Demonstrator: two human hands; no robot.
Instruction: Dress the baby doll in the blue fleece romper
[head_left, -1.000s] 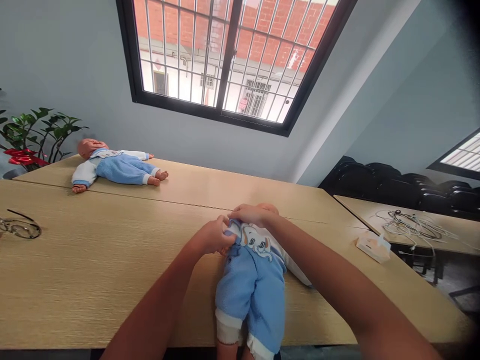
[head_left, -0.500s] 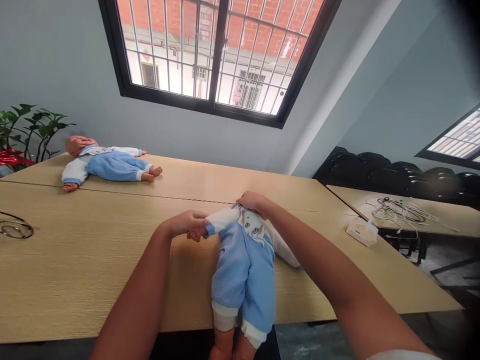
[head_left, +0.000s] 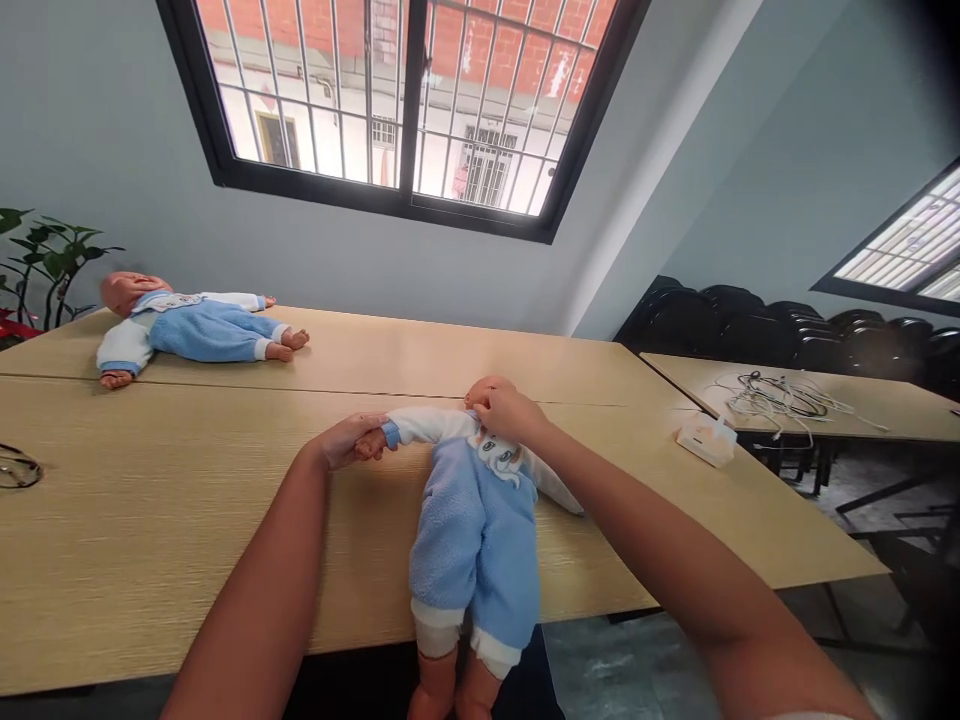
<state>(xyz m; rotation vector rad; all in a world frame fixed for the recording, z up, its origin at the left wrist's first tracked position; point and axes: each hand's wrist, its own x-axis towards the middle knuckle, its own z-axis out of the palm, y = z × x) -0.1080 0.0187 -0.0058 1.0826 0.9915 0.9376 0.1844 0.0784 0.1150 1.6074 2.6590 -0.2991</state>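
Note:
A baby doll (head_left: pixel 474 530) in blue trousers and a white top with an animal face lies on its back, its legs reaching over the table's near edge. My left hand (head_left: pixel 346 440) is closed on the doll's hand and blue cuff, holding that arm stretched out to the left. At the doll's neck, my right hand (head_left: pixel 506 412) pinches the collar and covers part of the head and chest. The doll's other sleeve (head_left: pixel 553 485) rests on the table beneath my right forearm.
A second doll (head_left: pixel 202 328) in similar clothes lies at the back left near a plant (head_left: pixel 56 255). Glasses (head_left: pixel 19 467) sit at the left edge. A white tissue pack (head_left: pixel 706 438) is on the right; tangled cables (head_left: pixel 784 395) lie on another table, before stacked black chairs (head_left: pixel 720 315).
My left hand has drawn the doll's arm out farther to the left, straightening the sleeve. The doll's head now shows above my right hand, which stays at the collar. The view has shifted slightly right.

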